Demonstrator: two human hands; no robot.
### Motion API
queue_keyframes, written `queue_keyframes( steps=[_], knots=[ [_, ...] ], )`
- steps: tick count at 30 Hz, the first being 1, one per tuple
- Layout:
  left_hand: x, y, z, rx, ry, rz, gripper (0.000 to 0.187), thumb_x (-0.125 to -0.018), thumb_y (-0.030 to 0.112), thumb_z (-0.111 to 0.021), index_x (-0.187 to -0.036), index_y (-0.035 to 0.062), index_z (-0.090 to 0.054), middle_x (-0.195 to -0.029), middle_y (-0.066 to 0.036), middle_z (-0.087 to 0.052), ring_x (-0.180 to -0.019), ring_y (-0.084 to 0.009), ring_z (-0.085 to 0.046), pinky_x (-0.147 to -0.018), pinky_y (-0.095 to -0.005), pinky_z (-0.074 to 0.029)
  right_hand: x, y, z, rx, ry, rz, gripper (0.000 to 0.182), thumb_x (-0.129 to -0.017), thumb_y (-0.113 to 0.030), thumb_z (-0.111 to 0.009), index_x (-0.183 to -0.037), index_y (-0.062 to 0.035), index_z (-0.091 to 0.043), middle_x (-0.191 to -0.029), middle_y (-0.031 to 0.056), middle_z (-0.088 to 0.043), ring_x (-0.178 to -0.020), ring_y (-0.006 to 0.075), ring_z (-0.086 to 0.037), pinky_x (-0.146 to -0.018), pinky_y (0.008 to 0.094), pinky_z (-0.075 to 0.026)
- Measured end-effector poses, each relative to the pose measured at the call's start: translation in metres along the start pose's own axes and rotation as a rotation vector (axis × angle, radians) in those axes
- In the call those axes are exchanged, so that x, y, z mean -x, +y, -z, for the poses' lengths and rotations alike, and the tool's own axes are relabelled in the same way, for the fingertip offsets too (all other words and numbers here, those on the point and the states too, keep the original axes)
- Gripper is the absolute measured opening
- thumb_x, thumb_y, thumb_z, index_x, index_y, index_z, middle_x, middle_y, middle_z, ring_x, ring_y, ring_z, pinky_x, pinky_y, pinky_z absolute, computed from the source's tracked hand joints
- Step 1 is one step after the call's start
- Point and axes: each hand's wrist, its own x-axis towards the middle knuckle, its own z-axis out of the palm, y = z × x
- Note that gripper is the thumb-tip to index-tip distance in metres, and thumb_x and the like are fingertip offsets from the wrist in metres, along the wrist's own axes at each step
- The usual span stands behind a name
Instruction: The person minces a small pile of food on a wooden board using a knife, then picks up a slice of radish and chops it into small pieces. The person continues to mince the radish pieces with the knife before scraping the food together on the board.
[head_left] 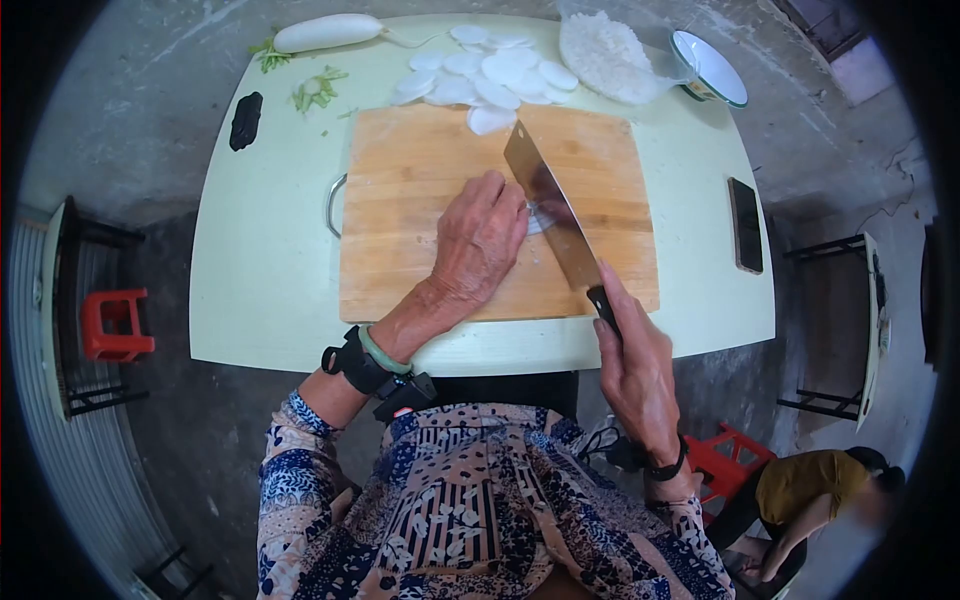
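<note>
On a wooden cutting board [400, 180], my left hand [478, 240] is closed, fingers curled down over some white radish slices [540, 221]. Most of those slices are hidden by the hand and the blade. My right hand [640, 375] grips the black handle of a cleaver [555, 215]. Its broad blade stands on edge close beside my left fingertips, pointing toward the far side of the board. Beyond the board's far edge lie several round radish slices [500, 70], overlapping in a loose pile, one of them resting partly on the board.
A whole white radish [328, 33] and cut green tops [318, 90] lie far left, near a black object [246, 121]. Far right are a plastic bag of white stuff [605, 55] and a bowl [708, 68]. A phone [745, 225] lies right. Behind right, a person [810, 490] sits low.
</note>
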Motion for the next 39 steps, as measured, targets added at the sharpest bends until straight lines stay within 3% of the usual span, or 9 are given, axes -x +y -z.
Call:
queue_keyframes(
  steps=[9, 15, 17, 21, 24, 26, 30, 32, 39],
  knots=[
    [0.001, -0.001, -0.001, -0.017, -0.001, -0.022, 0.017, -0.092, 0.006, -0.075, -0.096, 0.0029, -0.059, -0.095, -0.014, -0.055, -0.092, -0.0366, -0.061, -0.076, -0.0490, -0.053, -0.013, 0.013, -0.008, -0.018, 0.082, 0.111, 0.068, -0.099, 0.009, -0.059, -0.163, -0.0095, -0.045, -0.112, 0.0274, -0.070, -0.097, 0.0490, -0.072, -0.082, 0.0510, -0.057],
    [0.002, -0.001, -0.004, -0.038, -0.005, 0.004, 0.018, -0.093, 0.006, -0.075, -0.098, 0.0027, -0.057, -0.096, -0.015, -0.055, -0.092, -0.0368, -0.061, -0.077, -0.0490, -0.053, 0.013, -0.003, 0.009, 0.000, 0.015, -0.024, 0.069, -0.100, 0.007, -0.060, -0.165, -0.0106, -0.042, -0.115, 0.0276, -0.070, -0.099, 0.0494, -0.072, -0.084, 0.0511, -0.058],
    [0.002, -0.001, -0.003, -0.033, -0.007, 0.012, 0.018, -0.093, 0.006, -0.075, -0.098, 0.0027, -0.057, -0.095, -0.015, -0.055, -0.092, -0.0370, -0.061, -0.077, -0.0491, -0.052, 0.015, 0.002, 0.005, 0.035, 0.045, 0.069, 0.070, -0.100, 0.007, -0.060, -0.165, -0.0102, -0.042, -0.112, 0.0277, -0.070, -0.093, 0.0493, -0.072, -0.079, 0.0517, -0.057],
    [0.001, 0.000, 0.001, -0.024, -0.015, -0.004, 0.019, -0.093, 0.006, -0.075, -0.097, 0.0025, -0.057, -0.095, -0.015, -0.055, -0.091, -0.0372, -0.061, -0.075, -0.0493, -0.051, -0.001, 0.001, -0.004, 0.035, -0.011, -0.005, 0.070, -0.099, 0.007, -0.061, -0.164, -0.0089, -0.043, -0.109, 0.0269, -0.069, -0.087, 0.0487, -0.071, -0.074, 0.0520, -0.057],
    [0.001, 0.000, 0.000, -0.018, -0.019, -0.013, 0.019, -0.092, 0.006, -0.075, -0.097, 0.0026, -0.057, -0.095, -0.015, -0.055, -0.090, -0.0374, -0.061, -0.075, -0.0493, -0.051, -0.017, 0.006, -0.017, 0.062, 0.055, 0.076, 0.069, -0.098, 0.008, -0.061, -0.163, -0.0072, -0.044, -0.107, 0.0264, -0.069, -0.082, 0.0480, -0.070, -0.070, 0.0519, -0.056],
    [0.000, -0.001, 0.000, -0.024, -0.016, -0.026, 0.018, -0.092, 0.006, -0.075, -0.096, 0.0026, -0.057, -0.094, -0.015, -0.055, -0.090, -0.0375, -0.061, -0.075, -0.0491, -0.051, -0.021, 0.003, -0.017, 0.026, 0.004, -0.032, 0.065, -0.101, 0.006, -0.059, -0.163, -0.0095, -0.047, -0.132, 0.0302, -0.069, -0.117, 0.0505, -0.069, -0.098, 0.0460, -0.056],
    [0.001, -0.001, -0.004, -0.014, -0.013, 0.002, 0.016, -0.094, 0.005, -0.073, -0.097, 0.0020, -0.057, -0.096, -0.016, -0.056, -0.091, -0.0386, -0.061, -0.077, -0.0506, -0.051, -0.017, 0.009, -0.010, -0.079, 0.009, -0.060, 0.063, -0.101, 0.006, -0.059, -0.162, -0.0086, -0.048, -0.132, 0.0304, -0.070, -0.118, 0.0499, -0.069, -0.099, 0.0455, -0.056],
    [0.002, -0.002, -0.006, 0.001, -0.006, 0.026, 0.015, -0.095, 0.005, -0.072, -0.099, 0.0017, -0.057, -0.097, -0.016, -0.056, -0.092, -0.0389, -0.061, -0.078, -0.0512, -0.051, -0.008, 0.013, -0.010, 0.013, 0.131, 0.142, 0.068, -0.098, 0.008, -0.062, -0.163, -0.0058, -0.044, -0.110, 0.0283, -0.069, -0.094, 0.0486, -0.072, -0.078, 0.0507, -0.058],
    [0.002, -0.003, -0.005, -0.014, -0.022, 0.032, 0.013, -0.097, 0.003, -0.069, -0.101, -0.0005, -0.057, -0.098, -0.018, -0.056, -0.093, -0.0403, -0.060, -0.079, -0.0519, -0.051, 0.014, 0.002, 0.002, 0.036, 0.028, 0.058, 0.071, -0.098, 0.007, -0.062, -0.165, -0.0069, -0.041, -0.108, 0.0276, -0.070, -0.091, 0.0483, -0.073, -0.075, 0.0506, -0.058]
  ],
)
